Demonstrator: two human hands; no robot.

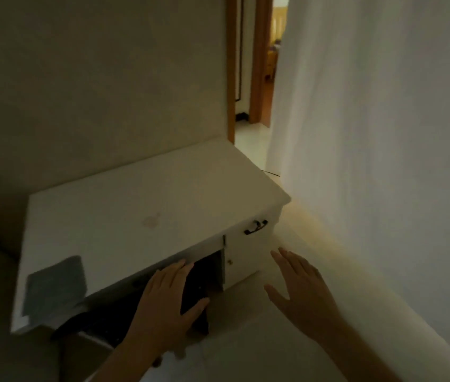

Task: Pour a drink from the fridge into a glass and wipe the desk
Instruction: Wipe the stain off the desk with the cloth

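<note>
A white desk (163,188) stands against the wall, with a faint pinkish stain (152,220) in the middle of its top. A grey cloth (55,285) lies flat on the near left corner. Under the desk top is a dark opening with a dark fridge door (194,282) swung outward. My left hand (163,301) lies over that door's edge, fingers on one face and thumb on the other. My right hand (301,288) hovers to the right above the floor, fingers spread and holding nothing. No drink or glass is in sight.
A white cabinet door with a black handle (255,227) closes the desk's right end. A white wall (383,133) runs along the right side of a narrow floor strip. A wood-framed doorway (254,78) opens behind the desk.
</note>
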